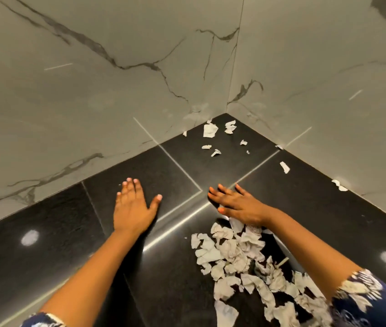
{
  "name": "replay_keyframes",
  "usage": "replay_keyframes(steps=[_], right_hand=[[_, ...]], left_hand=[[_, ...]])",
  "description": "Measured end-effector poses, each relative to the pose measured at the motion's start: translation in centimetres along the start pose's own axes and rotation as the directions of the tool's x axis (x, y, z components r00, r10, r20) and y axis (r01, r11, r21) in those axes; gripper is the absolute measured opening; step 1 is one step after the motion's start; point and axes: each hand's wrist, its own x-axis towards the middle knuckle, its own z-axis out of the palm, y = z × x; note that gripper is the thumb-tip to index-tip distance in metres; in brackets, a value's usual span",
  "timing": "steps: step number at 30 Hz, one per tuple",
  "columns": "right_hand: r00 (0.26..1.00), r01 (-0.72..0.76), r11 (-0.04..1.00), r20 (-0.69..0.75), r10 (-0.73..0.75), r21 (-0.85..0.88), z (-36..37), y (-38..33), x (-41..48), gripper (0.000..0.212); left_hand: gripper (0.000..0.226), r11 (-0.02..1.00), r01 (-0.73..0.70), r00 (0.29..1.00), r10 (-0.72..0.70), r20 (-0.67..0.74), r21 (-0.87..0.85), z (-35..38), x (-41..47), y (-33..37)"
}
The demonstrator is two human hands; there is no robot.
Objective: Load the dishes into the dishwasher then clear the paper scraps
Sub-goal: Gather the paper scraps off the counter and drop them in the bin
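Note:
A heap of torn white paper scraps (pixel 241 260) lies on the black tiled counter (pixel 45 251), under and in front of my right forearm. More loose scraps (pixel 209 129) are scattered in the far corner where the two marble walls meet, and a few lie along the right wall (pixel 284 167). My left hand (pixel 131 207) lies flat on the black surface with straight fingers and holds nothing. My right hand (pixel 237 205) is spread open, palm down, at the far edge of the heap, its heel touching the nearest scraps. No dishes or dishwasher are in view.
Grey-veined marble walls (pixel 92 90) close off the back and the right side and meet in a corner at centre right. Two bright light reflections (pixel 29 237) show on the glossy black tiles. Pale grout lines cross between my hands.

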Motion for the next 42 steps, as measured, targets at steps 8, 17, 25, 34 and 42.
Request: replay_keyframes(steps=[8, 17, 25, 34, 42], right_hand=[[0.976, -0.092, 0.859, -0.125, 0.178, 0.504, 1.3, -1.9, -2.5, 0.049], [0.954, -0.025, 0.846, -0.24, 0.18, 0.533, 1.7, -2.2, -2.2, 0.038], [0.939, -0.004, 0.834, -0.284, 0.193, 0.552, 1.7, -2.5, -2.2, 0.059], [0.931, 0.012, 0.818, -0.304, 0.2, 0.575, 2.0, -2.3, -2.2, 0.06], [0.942, 0.017, 0.789, -0.275, 0.194, 0.615, 2.1, -1.6, -1.9, 0.043]], left_hand=[[0.069, 0.988, 0.033, 0.987, -0.057, -0.152, -0.151, -1.7, -2.1, -4.8], [0.047, 0.99, 0.112, 0.991, -0.118, -0.069, -0.087, -2.7, 0.5, -6.6], [0.047, 0.992, 0.101, 0.994, -0.104, -0.044, -0.073, -2.7, 0.6, -6.3], [0.046, 0.993, 0.093, 0.994, -0.097, -0.056, -0.067, -2.9, 0.6, -6.0], [0.03, 0.996, 0.051, 0.988, -0.06, -0.139, -0.072, -2.3, 0.6, -6.1]])
